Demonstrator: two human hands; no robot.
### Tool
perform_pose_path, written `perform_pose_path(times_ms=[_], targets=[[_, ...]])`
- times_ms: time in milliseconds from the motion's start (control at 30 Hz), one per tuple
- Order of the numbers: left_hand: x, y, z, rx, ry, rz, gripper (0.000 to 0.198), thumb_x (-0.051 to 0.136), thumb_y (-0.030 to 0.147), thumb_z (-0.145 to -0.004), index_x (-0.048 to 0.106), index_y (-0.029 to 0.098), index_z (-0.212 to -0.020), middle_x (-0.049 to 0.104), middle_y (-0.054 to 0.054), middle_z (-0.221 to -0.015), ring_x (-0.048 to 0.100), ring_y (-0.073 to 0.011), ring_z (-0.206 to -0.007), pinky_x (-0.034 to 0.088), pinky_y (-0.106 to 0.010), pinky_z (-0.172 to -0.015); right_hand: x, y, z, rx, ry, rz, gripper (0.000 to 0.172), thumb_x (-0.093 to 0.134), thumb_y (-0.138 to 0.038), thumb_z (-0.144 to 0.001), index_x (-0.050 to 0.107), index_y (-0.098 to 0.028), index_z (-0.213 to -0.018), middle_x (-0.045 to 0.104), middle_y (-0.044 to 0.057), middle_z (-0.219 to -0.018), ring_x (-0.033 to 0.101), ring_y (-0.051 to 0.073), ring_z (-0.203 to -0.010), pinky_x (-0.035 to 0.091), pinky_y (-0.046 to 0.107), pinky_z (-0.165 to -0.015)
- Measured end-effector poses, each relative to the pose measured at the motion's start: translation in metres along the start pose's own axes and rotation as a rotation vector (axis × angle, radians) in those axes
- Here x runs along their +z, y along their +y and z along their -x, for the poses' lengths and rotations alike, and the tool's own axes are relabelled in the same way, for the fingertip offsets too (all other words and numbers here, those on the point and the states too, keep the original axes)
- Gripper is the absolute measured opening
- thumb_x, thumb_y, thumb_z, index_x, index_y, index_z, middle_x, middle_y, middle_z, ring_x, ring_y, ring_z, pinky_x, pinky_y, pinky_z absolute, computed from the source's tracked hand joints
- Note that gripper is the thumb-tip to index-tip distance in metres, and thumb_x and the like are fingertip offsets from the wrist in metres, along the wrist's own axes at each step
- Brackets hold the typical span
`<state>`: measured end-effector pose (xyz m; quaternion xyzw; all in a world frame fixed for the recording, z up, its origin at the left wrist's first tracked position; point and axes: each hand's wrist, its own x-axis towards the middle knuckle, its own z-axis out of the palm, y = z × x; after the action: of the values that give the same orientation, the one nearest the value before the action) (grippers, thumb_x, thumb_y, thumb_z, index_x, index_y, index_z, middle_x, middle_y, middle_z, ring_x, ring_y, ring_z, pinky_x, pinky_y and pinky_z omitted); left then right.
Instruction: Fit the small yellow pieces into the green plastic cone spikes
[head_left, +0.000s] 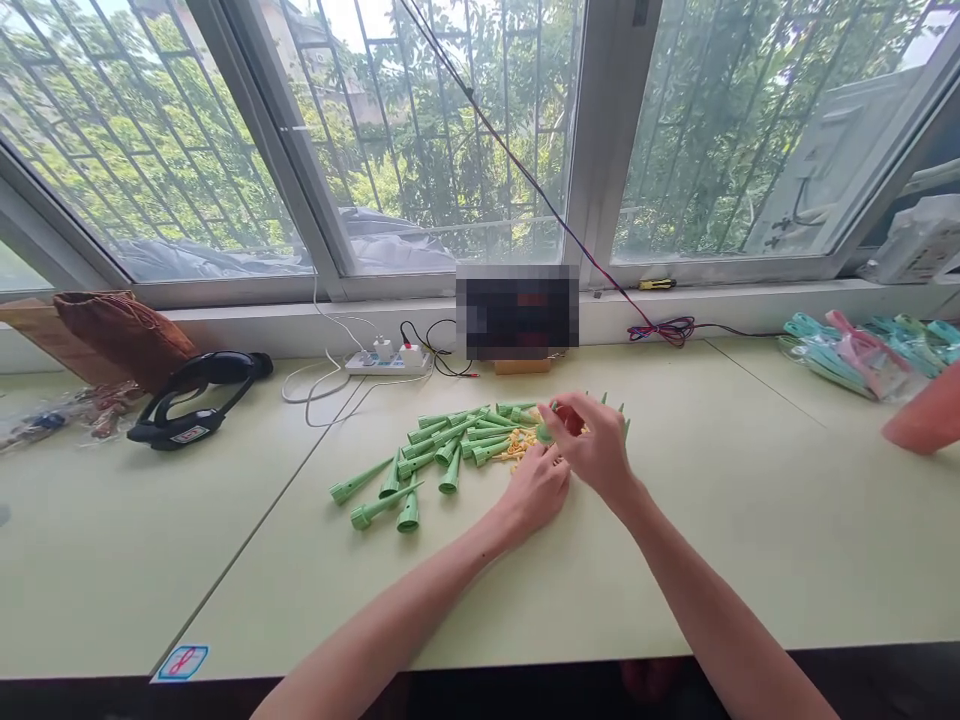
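Green plastic watering spikes [442, 440] lie in a loose pile in the middle of the table, their pointed ends turned various ways. Among them, close to my hands, is a heap of small yellow plastic pieces [520, 440]. My right hand [596, 445] pinches a green watering spike [544, 433] between thumb and fingers, just above the heap. Below it, my left hand [538, 485] rests low over the table with fingers curled in against the same spike; its fingertips are partly hidden. More green tips [622, 412] show behind my right hand.
A power strip [386, 360] with plugs and white cables sits behind the pile, near a blurred-out dark box [517, 312]. Black headphones [199, 398] and a brown pouch [124, 335] lie left. Bagged coloured straps [862, 350] and a reddish object [926, 415] are right.
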<state>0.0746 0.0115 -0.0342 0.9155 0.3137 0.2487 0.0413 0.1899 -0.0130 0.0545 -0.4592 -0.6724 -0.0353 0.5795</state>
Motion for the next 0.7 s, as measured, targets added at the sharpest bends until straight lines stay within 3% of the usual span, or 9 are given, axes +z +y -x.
perform_pose_path(times_ms=[200,500,700], targets=[[-0.001,-0.006,0.006,0.017,0.000,-0.122,0.025,0.043,0.014,-0.091,0.061,0.018,-0.073,0.059,-0.009,-0.082,0.050,-0.0230,-0.085,0.045,-0.037,-0.076,-0.019,0.009,-0.014,0.187,-0.345,0.188,0.027,0.055,-0.030,-0.089,0.051,-0.020,-0.064,0.053,-0.004,-0.053,0.041,0.010,-0.047,0.034,0.023,-0.053],[-0.008,-0.008,0.009,-0.002,0.004,-0.083,0.026,0.041,0.011,-0.092,0.060,0.018,-0.075,0.060,-0.007,-0.082,0.045,-0.0199,-0.078,0.041,-0.034,-0.072,-0.023,0.013,-0.016,0.417,-0.583,0.202,0.032,0.052,-0.024,-0.086,0.040,-0.021,-0.057,0.041,-0.006,-0.042,0.046,0.010,-0.033,0.028,0.023,-0.041],[-0.007,-0.005,0.010,0.005,0.011,-0.079,0.025,0.041,0.013,-0.093,0.057,0.018,-0.073,0.058,-0.006,-0.080,0.043,-0.0189,-0.075,0.041,-0.033,-0.072,-0.018,0.021,-0.013,0.449,-0.664,0.186,0.041,0.052,-0.026,-0.089,0.035,-0.021,-0.052,0.039,-0.005,-0.037,0.052,0.013,-0.032,0.032,0.023,-0.039]])
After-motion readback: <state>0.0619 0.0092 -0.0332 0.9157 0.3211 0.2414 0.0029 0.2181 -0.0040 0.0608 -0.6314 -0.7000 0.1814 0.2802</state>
